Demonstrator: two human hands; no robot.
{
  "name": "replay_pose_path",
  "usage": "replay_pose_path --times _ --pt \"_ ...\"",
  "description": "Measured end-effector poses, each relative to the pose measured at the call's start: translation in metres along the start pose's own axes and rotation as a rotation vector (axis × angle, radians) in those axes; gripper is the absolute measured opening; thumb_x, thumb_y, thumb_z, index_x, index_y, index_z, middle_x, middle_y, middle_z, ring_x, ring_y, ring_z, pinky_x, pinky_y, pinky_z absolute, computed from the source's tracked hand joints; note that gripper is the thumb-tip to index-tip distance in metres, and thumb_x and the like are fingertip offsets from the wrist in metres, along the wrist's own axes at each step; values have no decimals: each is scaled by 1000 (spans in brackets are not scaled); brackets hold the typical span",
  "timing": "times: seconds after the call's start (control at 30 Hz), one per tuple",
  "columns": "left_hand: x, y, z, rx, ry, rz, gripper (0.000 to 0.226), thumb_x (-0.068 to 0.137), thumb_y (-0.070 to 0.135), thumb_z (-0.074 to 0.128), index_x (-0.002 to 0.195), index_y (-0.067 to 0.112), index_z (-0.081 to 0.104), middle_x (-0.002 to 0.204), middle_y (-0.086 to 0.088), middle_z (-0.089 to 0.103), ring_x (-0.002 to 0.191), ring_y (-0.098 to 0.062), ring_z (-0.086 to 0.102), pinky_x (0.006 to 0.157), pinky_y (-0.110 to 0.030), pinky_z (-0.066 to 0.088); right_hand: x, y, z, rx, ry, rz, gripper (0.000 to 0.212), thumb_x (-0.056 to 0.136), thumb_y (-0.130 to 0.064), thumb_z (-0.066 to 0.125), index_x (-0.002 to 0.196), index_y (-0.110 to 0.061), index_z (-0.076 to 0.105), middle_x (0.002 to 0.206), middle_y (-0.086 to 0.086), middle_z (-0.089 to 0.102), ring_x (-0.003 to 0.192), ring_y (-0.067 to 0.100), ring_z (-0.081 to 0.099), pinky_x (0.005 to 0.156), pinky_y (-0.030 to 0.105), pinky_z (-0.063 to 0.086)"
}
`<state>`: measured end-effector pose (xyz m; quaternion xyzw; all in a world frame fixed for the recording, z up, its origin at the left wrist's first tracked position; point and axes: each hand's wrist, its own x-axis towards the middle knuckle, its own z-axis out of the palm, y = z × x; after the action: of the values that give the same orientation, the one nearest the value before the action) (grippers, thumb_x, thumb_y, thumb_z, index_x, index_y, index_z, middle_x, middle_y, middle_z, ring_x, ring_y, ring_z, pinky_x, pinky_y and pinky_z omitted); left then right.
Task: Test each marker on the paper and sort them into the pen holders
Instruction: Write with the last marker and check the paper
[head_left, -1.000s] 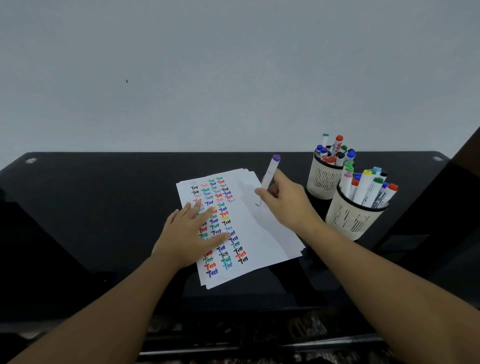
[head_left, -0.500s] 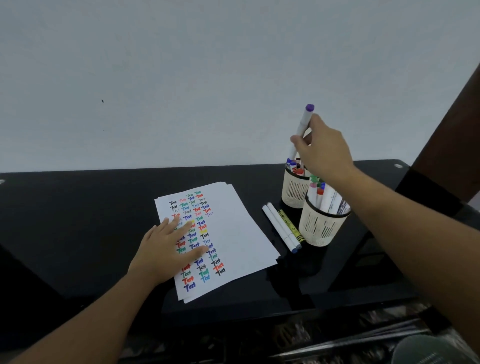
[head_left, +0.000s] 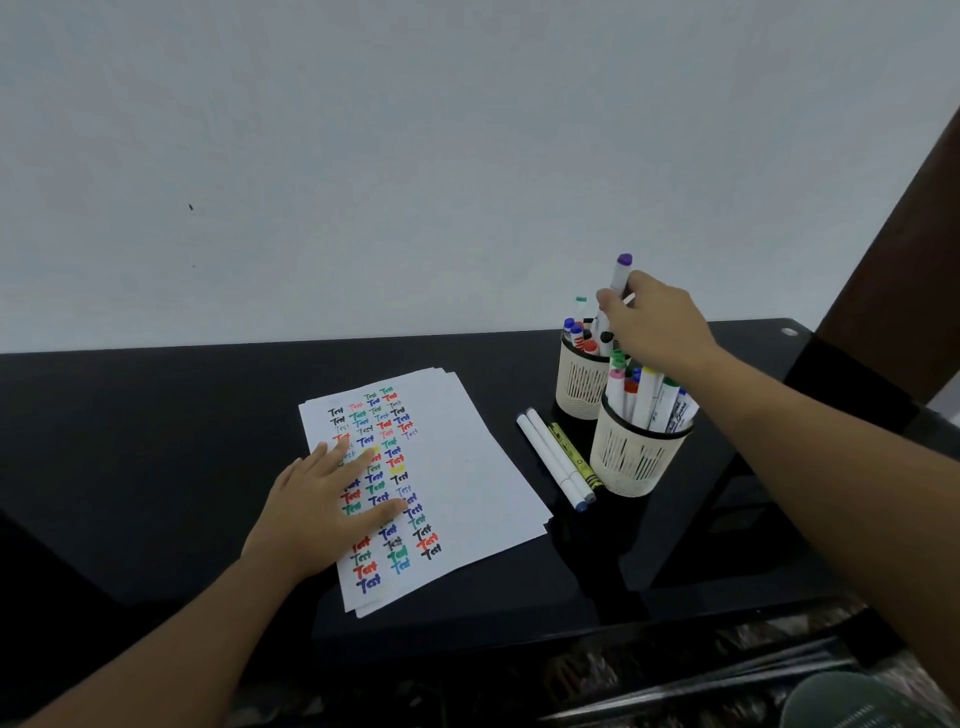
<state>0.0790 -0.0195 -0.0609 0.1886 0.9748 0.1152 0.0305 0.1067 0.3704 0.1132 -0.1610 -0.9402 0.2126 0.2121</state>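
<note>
Right hand (head_left: 657, 322) pinches the purple marker (head_left: 619, 278) over the far pen holder (head_left: 579, 382); left hand (head_left: 324, 506) lies spread on the paper (head_left: 467, 467) (many swatches done). Three markers (head_left: 558, 457) on the desk (head_left: 156, 441) seemingly await testing.

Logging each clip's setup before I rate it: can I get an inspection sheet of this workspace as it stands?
Surface: glossy black table.
Job's things: paper stack covered in coloured "Test" marks; far pen holder and near pen holder, both holding markers; three loose markers lying left of the holders.
Clutter: nothing seen.
Grips: left hand flat on the paper; right hand holds a purple-capped marker over the far holder.
Cables: nothing seen.
Surroundings: plain pale wall; dark brown upright at right.
</note>
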Motion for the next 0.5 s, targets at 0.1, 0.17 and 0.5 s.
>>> replay_pose_path --times 0.1,0.17,0.5 --pt "0 0 0 -8 -3 -3 106 70 102 21 159 44 17 169 9 5 156 -16 0 126 -45 1 2 1 1 -19 90 -57 23 105 -36 53 105 -13 59 92 8 65 80 24 61 66 36 48" --pt "0 0 0 -6 -1 -2 107 70 103 21 159 44 17 169 9 6 156 -16 1 125 -45 1 3 3 3 -22 73 -56 18 103 -31 58 109 -14 56 95 6 66 82 24 62 65 34 46" --pt "1 -1 2 -7 4 -1 108 69 103 21 159 43 18 169 8 7 156 -16 2 125 -45 2 1 -1 4 -48 63 -25 23 98 -44 64 109 -24 65 94 -3 70 83 19 67 77 40 60"
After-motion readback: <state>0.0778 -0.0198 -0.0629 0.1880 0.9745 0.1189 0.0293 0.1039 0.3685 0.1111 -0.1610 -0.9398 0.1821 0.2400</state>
